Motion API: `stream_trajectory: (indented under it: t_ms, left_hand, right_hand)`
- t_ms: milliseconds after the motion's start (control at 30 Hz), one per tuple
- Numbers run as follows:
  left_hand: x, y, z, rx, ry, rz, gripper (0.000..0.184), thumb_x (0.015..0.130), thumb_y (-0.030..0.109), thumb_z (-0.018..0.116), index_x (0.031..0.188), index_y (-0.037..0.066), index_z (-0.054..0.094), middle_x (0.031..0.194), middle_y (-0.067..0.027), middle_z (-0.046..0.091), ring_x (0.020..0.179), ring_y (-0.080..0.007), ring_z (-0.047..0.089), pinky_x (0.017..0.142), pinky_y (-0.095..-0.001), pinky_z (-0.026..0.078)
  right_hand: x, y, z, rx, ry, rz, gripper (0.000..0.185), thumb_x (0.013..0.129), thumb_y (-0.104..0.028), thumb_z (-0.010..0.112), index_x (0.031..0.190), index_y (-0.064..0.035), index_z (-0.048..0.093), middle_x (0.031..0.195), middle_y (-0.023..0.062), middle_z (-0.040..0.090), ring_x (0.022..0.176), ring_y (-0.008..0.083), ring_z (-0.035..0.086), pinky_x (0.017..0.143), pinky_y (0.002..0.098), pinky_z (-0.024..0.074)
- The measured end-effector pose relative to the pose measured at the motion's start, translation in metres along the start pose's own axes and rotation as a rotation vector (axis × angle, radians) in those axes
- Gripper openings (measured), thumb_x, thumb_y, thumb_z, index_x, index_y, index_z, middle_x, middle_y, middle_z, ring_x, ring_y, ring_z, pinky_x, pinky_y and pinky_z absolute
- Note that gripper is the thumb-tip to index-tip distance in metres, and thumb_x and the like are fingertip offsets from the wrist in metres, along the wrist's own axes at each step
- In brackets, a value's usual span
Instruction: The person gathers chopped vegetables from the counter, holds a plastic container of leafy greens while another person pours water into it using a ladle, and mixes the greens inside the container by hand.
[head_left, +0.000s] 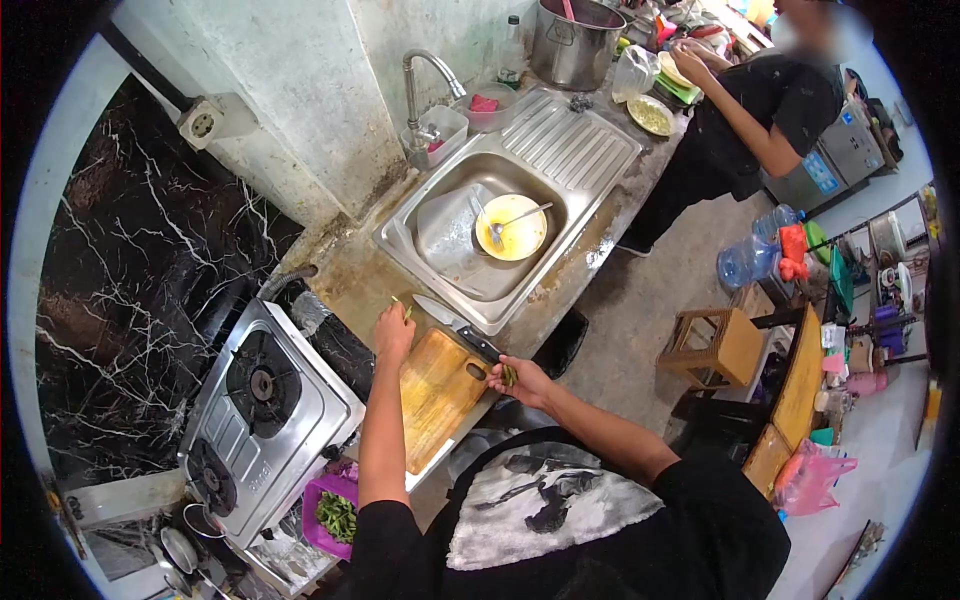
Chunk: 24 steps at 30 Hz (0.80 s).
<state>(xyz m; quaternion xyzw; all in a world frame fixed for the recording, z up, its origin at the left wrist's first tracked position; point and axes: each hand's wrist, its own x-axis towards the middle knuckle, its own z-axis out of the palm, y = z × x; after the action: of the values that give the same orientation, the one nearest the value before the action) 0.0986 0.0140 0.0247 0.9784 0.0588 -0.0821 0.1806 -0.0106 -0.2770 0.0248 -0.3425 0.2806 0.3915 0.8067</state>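
Observation:
My left hand (pixel 393 338) is above the far left corner of the wooden cutting board (pixel 436 400), its fingers closed on a thin greenish stalk (pixel 405 308). On the board's right side, my right hand (pixel 522 382) is closed around some small greenish-brown pieces (pixel 509 375), too small to name surely. A kitchen knife (pixel 440 313) with a black handle lies along the board's far edge, its blade pointing toward the wall. The handle end is close to my right fingers, but I cannot tell whether they touch it. A purple basket (pixel 320 512) of cut green vegetables (pixel 337 517) stands at the lower left.
Beyond the board is a steel sink (pixel 400 250) holding a yellow-stained bowl (pixel 511 228) with a spoon. To the left stands a gas stove (pixel 268 420). A person in black (pixel 760 130) works at the far counter near a large pot (pixel 575 45). A wooden stool (pixel 712 348) stands right.

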Motion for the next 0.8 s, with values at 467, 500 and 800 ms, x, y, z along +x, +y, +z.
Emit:
stream_trajectory:
  t_ms: [467,500,800]
  left_hand:
    - [0.001,-0.001,0.015,-0.09,0.16,0.004,0.034,0.077,0.004,0.064,0.11,0.006,0.055,0.1,-0.0217,0.065,0.095,-0.0403,0.064,0.079,-0.0475,0.052]
    - [-0.001,-0.005,0.019,-0.12,0.234,-0.017,0.036,0.076,0.004,0.064,0.11,0.005,0.055,0.099,-0.0215,0.065,0.092,-0.0397,0.065,0.078,-0.0465,0.052]
    - [-0.018,-0.016,0.017,-1.417,0.486,-0.461,0.034,0.087,0.001,0.06,0.12,0.003,0.057,0.076,-0.0033,0.059,0.067,-0.0096,0.055,0.062,-0.0264,0.044]
  right_hand:
    - [0.004,-0.033,0.006,0.09,0.016,-0.091,0.034,0.106,-0.03,0.046,0.089,-0.0035,0.06,0.087,0.0124,0.067,0.077,0.0199,0.065,0.074,0.0298,0.0557]
    - [0.003,-0.03,0.004,0.091,0.018,-0.084,0.034,0.106,-0.03,0.046,0.089,-0.0035,0.06,0.087,0.0124,0.067,0.077,0.0199,0.065,0.074,0.0298,0.0557]
    - [0.002,-0.024,0.014,0.059,0.012,-0.042,0.035,0.106,-0.032,0.046,0.088,-0.0052,0.059,0.089,0.0111,0.066,0.079,0.02,0.065,0.074,0.03,0.0545]
